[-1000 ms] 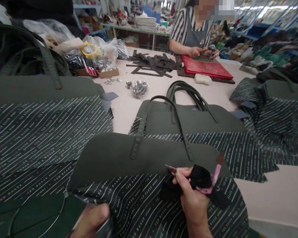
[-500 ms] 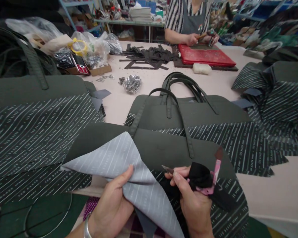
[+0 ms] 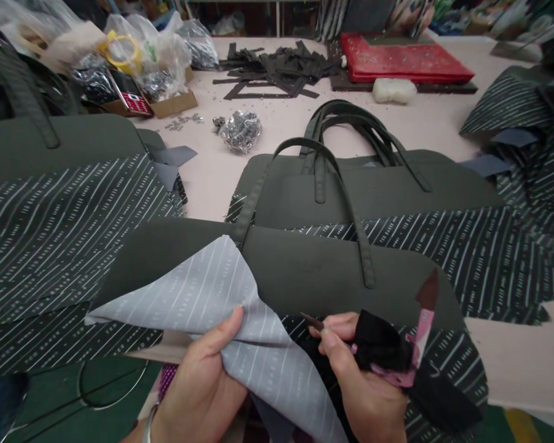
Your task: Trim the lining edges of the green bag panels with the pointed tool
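Observation:
My left hand (image 3: 207, 375) pinches the folded-back fabric of a dark bag panel (image 3: 299, 277), thumb on top. The fabric's pale grey striped underside (image 3: 212, 289) faces up, and its printed side is black with white stripes and lettering. One dark handle loops from the panel's smooth upper part. Just right of the fold, my right hand (image 3: 355, 375) grips thread snips (image 3: 399, 372) with pink-wrapped handles. One pointed brown blade pokes left past my fingertips; the other points up at the right. Black cloth (image 3: 380, 344) is bunched around the fingers and snips.
More bag panels lie behind (image 3: 396, 184) and at left (image 3: 64, 215), with another pile (image 3: 526, 123) at right. Farther back are dark strips (image 3: 281, 67), a red board (image 3: 401, 58), a white block (image 3: 393, 91), a bag of metal parts (image 3: 240, 130) and a phone (image 3: 131, 95).
The view has tipped down, and the co-worker is now mostly out of frame. Both hands keep their holds; the snips stay close to the fold.

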A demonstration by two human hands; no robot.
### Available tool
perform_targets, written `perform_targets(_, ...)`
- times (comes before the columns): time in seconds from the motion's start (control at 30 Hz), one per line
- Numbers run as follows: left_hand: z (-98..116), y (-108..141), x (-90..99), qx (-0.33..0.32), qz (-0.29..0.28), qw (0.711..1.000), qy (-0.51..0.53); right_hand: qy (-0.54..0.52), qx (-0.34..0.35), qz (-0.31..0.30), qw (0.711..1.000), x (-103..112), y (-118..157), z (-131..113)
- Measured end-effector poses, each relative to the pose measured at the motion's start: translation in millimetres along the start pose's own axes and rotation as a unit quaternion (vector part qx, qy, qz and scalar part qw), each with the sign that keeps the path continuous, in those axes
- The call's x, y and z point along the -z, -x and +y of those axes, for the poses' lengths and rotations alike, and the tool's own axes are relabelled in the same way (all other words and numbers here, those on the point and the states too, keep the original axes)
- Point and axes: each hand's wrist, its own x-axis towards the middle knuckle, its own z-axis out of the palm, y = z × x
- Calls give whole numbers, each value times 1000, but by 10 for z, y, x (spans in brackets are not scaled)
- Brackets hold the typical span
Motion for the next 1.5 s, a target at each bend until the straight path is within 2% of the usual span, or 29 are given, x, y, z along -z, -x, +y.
perform_targets(0.3, 3, -38, 43, 30, -22, 999, 5, 36, 18, 18, 999, -47, -6, -45)
perform_targets(0.6, -28, -8, 48, 40, -41, 998, 15, 64, 61, -8, 996, -49, -4, -6)
perform_targets(0.8, -2, -4, 22, 28, 26, 999, 26, -27, -27, 5, 999, -20, 54, 23)
perform_targets(0.93, -4, -4, 17, 14, 28, 999, 22, -67, -59, 12, 996, -1, 92, 73)
perform_targets(1.3, 2, 41, -16, 28, 22, 999, 35, 5, -10, 14, 1000, -37, 26, 5)
perform_targets(1.5, -47, 4, 26, 24, 8, 999, 37, 102, 49, -23, 993, -7, 37, 89)
